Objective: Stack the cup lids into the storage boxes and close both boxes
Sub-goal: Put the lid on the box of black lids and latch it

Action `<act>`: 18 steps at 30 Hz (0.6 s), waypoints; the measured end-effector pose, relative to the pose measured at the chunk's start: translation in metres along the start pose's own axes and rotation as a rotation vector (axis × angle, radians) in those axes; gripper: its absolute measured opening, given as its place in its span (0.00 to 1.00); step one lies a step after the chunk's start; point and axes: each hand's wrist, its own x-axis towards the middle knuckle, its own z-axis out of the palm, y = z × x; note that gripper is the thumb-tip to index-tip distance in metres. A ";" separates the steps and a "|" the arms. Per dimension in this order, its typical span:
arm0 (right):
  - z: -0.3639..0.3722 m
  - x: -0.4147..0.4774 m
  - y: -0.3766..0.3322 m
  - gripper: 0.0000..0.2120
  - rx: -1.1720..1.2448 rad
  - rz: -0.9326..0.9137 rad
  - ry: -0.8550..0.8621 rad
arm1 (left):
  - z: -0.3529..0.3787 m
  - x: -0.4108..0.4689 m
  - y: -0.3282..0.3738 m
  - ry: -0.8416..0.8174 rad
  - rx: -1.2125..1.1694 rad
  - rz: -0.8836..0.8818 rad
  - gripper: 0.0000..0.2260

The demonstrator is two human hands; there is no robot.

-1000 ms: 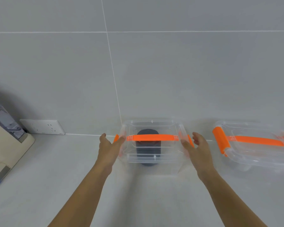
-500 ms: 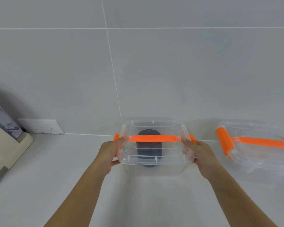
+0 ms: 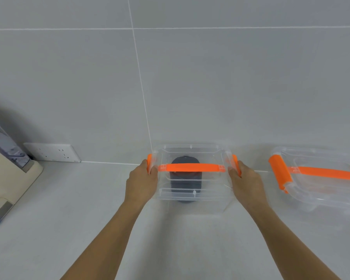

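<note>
A clear storage box (image 3: 192, 197) with an orange carry handle stands on the counter by the wall, its lid on top. A dark stack of cup lids (image 3: 185, 179) shows through the plastic. My left hand (image 3: 141, 181) presses the orange left latch (image 3: 149, 163) against the box side. My right hand (image 3: 245, 183) presses the orange right latch (image 3: 235, 163). A second clear box (image 3: 319, 190) with an orange handle sits at the right, its left latch (image 3: 280, 172) flipped outward; its contents are not visible.
A white wall socket (image 3: 52, 152) sits low on the tiled wall at the left. A beige appliance (image 3: 6, 178) stands at the far left edge of the grey counter (image 3: 69, 219).
Both hands moved in from beside the box and closed on its two side latches, folding them up against the lid. The box stayed in place.
</note>
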 end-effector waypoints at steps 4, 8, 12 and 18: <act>-0.001 0.001 -0.003 0.19 -0.174 -0.085 0.002 | 0.002 0.001 0.000 0.022 0.070 0.038 0.19; 0.000 0.004 -0.005 0.21 -0.284 -0.110 -0.005 | 0.001 0.001 0.003 0.042 0.196 0.134 0.17; 0.001 0.004 -0.004 0.21 -0.281 -0.109 0.002 | 0.002 0.001 0.000 0.053 0.170 0.133 0.17; 0.002 0.004 -0.002 0.22 -0.264 -0.099 0.004 | 0.005 0.004 -0.003 0.077 0.148 0.138 0.17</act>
